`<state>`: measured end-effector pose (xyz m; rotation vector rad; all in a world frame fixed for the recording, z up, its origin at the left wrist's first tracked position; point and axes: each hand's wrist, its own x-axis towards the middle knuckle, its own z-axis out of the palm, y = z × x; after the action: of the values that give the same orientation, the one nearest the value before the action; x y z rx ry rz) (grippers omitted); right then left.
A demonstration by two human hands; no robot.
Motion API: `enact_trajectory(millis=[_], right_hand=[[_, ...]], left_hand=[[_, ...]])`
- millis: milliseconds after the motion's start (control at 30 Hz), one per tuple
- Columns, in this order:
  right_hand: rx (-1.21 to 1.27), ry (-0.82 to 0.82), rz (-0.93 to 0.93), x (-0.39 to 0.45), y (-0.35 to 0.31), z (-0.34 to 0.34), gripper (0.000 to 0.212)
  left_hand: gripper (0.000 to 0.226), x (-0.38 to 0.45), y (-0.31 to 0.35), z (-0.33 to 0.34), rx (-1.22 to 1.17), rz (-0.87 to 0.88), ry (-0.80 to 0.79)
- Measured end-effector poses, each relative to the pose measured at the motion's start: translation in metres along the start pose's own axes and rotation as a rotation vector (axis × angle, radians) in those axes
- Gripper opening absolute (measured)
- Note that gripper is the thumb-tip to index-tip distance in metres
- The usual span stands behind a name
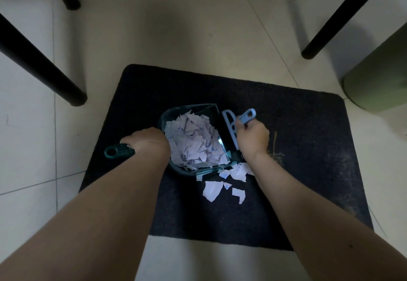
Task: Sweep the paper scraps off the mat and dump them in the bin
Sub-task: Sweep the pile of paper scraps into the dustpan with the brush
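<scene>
Floor: pale tiles [198, 27] are seen all round, with black legs [41, 64] standing at the upper left and upper right.
Mat: a dark mat [297, 137] is laid on the tiles, and both hands are held over it.
Bin: a green bin [378, 77] is stood at the right edge of the view, just beyond the mat's far right corner and well apart from both hands.
Dustpan: a clear teal dustpan [187, 109] is set on the mat between the hands, its mouth turned toward the right hand.
Left hand: the left hand [147, 141] is curled round the dustpan's handle, whose ringed end [114, 151] is seen sticking out to the left.
Brush: a light blue brush [230, 126] is laid against the pan's mouth.
Right hand: the right hand [253, 137] is closed round the brush handle, just right of the pan.
Scraps in pan: a heap of white scraps [193, 141] is held in the pan, between the two hands.
Loose scraps: a few scraps [222, 183] are left on the mat just outside the pan's near corner, below the right hand and beside the right wrist.
</scene>
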<state>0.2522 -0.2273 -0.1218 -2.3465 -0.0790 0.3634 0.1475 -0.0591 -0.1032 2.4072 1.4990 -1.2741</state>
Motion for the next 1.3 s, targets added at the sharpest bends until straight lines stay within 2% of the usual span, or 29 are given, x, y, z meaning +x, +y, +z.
enact_trajectory(millis=[133, 267, 367, 533, 633, 767, 867, 967, 1000, 1067, 1133, 1233, 1300], right_hand=[[0.249, 0.051, 0.066, 0.011, -0.002, -0.011, 0.030], [0.249, 0.167, 0.101, 0.024, 0.004, -0.028, 0.030], [0.223, 0.191, 0.137, 0.022, 0.011, -0.033, 0.029], [0.235, 0.140, 0.129, 0.001, 0.013, -0.032, 0.025], [0.340, 0.076, 0.103, -0.017, 0.000, -0.035, 0.016], [0.456, -0.007, 0.044, -0.043, -0.026, -0.044, 0.015], [0.328, -0.089, -0.015, -0.060, -0.040, -0.051, 0.022], [-0.080, -0.099, -0.139, -0.076, -0.047, -0.059, 0.029], [-0.115, -0.059, -0.157, -0.079, -0.047, -0.062, 0.028], [0.019, -0.004, -0.146, -0.087, -0.050, -0.069, 0.024], [0.215, -0.027, -0.095, -0.094, -0.056, -0.074, 0.021], [0.183, -0.129, -0.107, -0.103, -0.064, -0.074, 0.018], [0.179, -0.112, -0.109, -0.106, -0.067, -0.073, 0.018]], left_hand=[[0.042, 0.001, -0.001, 0.001, -0.012, 0.006, 0.001], [0.041, 0.001, -0.002, 0.002, -0.031, 0.015, 0.005], [0.038, 0.002, -0.006, 0.004, -0.066, 0.026, 0.023], [0.029, -0.008, -0.021, 0.011, -0.138, 0.045, 0.080], [0.028, -0.021, -0.034, 0.013, -0.150, 0.045, 0.107], [0.029, -0.041, -0.056, 0.021, -0.147, 0.048, 0.126], [0.031, -0.055, -0.077, 0.026, -0.201, 0.052, 0.139], [0.029, -0.066, -0.099, 0.029, -0.233, 0.075, 0.168], [0.029, -0.067, -0.103, 0.030, -0.230, 0.085, 0.169], [0.028, -0.071, -0.116, 0.032, -0.224, 0.109, 0.163], [0.028, -0.075, -0.127, 0.033, -0.228, 0.118, 0.169], [0.028, -0.080, -0.137, 0.035, -0.227, 0.097, 0.183], [0.026, -0.079, -0.139, 0.038, -0.211, 0.100, 0.198]])
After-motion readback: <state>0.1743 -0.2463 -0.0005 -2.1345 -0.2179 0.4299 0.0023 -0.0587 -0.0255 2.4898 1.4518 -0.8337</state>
